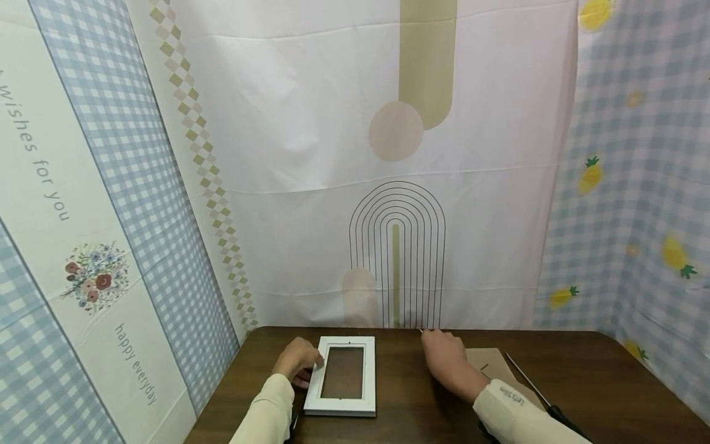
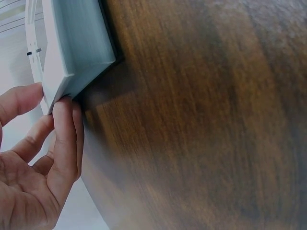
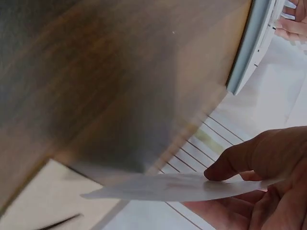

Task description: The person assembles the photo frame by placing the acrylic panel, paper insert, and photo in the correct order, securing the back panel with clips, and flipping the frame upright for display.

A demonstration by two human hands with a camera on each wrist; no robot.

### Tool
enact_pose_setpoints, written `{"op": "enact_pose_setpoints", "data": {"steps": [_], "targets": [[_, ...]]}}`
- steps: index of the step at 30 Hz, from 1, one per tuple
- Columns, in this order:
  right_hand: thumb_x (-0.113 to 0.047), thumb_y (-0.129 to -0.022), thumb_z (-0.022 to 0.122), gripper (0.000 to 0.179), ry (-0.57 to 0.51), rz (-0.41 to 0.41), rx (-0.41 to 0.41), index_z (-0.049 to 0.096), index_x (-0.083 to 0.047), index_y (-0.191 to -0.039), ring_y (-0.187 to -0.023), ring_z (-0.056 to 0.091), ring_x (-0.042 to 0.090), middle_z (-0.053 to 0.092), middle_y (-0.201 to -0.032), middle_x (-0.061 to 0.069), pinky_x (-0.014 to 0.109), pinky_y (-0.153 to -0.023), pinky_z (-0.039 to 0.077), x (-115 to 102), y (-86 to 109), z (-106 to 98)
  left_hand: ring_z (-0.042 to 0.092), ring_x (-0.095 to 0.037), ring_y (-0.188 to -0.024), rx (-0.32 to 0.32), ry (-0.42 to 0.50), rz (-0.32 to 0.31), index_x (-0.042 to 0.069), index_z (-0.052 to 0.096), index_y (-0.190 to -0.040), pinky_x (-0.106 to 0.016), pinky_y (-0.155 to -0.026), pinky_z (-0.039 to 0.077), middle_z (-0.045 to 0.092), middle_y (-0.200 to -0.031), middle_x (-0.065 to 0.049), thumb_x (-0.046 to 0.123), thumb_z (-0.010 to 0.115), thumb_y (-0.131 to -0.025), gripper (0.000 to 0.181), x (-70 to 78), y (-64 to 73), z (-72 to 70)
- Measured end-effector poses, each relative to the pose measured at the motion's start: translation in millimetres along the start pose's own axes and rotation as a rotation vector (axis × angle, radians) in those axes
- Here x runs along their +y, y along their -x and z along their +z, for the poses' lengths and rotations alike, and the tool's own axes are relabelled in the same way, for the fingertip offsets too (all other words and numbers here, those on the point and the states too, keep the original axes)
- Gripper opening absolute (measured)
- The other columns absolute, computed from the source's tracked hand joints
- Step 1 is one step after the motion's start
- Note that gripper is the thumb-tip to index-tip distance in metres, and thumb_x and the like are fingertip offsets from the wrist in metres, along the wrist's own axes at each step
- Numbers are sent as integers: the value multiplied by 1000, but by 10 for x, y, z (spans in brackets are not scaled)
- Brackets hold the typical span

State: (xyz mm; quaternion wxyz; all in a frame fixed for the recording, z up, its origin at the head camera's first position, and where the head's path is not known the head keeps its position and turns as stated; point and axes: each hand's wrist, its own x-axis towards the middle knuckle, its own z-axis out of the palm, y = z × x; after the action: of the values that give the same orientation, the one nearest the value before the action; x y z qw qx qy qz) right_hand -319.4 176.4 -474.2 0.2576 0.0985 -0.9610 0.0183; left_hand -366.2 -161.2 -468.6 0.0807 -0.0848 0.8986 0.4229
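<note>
A white picture frame with a rectangular opening lies on the brown table. My left hand is at its left edge. In the left wrist view, the thumb and fingers pinch a corner of the frame from both sides. Farther right, my right hand is held over the table near its far edge. The right wrist view shows that hand pinching a thin whitish sheet between thumb and fingers, seen nearly edge-on. From the head view the sheet is almost wholly hidden by the hand.
A tan board with a dark mark lies behind my right forearm, partly covered by it. To its right is a long thin metal shaft with a black handle. A patterned cloth hangs behind the table.
</note>
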Motion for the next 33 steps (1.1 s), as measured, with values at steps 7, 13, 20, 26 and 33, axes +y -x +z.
{"op": "enact_pose_setpoints", "data": {"steps": [7, 13, 20, 26, 33], "targets": [[5, -94, 75, 26, 66, -30, 50, 63, -8, -77, -60, 71, 30, 67, -69, 11, 48, -48, 63, 18, -54, -65, 75, -38, -81, -3, -1, -1, 0, 71, -98, -43, -62, 72, 69, -96, -20, 4, 79, -90, 12, -1, -5, 3], [7, -95, 70, 23, -30, 25, -22, 61, -7, -79, -61, 70, 34, 67, -71, 12, 50, -47, 62, 35, -110, -149, 76, -38, -80, -5, -4, -1, -1, 71, -98, -43, -62, 72, 70, -96, -21, 4, 79, -89, 12, 3, -6, 4], [8, -95, 67, 18, -194, 73, -90, 60, -5, -85, -55, 60, 23, 60, -69, 9, 39, -41, 50, 62, -153, -171, 76, -37, -81, -6, -7, -7, -1, 72, -99, -43, -63, 72, 70, -96, -20, 4, 79, -90, 13, 5, -14, 8], [6, -92, 68, 11, -316, 156, -153, 67, -1, -101, -60, 59, 21, 68, -76, 11, 38, -46, 49, 30, -214, -192, 76, -36, -81, -5, -13, -8, -1, 72, -98, -43, -63, 72, 68, -95, -18, 5, 79, -90, 13, 3, -18, 12], [2, -89, 67, 19, -455, 232, -155, 73, 2, -108, -64, 55, 20, 75, -86, 15, 35, -49, 44, -5, -262, -165, 76, -36, -81, -6, -19, -10, -2, 72, -99, -43, -64, 72, 70, -97, -20, 5, 79, -91, 12, 16, -7, 6]]}}
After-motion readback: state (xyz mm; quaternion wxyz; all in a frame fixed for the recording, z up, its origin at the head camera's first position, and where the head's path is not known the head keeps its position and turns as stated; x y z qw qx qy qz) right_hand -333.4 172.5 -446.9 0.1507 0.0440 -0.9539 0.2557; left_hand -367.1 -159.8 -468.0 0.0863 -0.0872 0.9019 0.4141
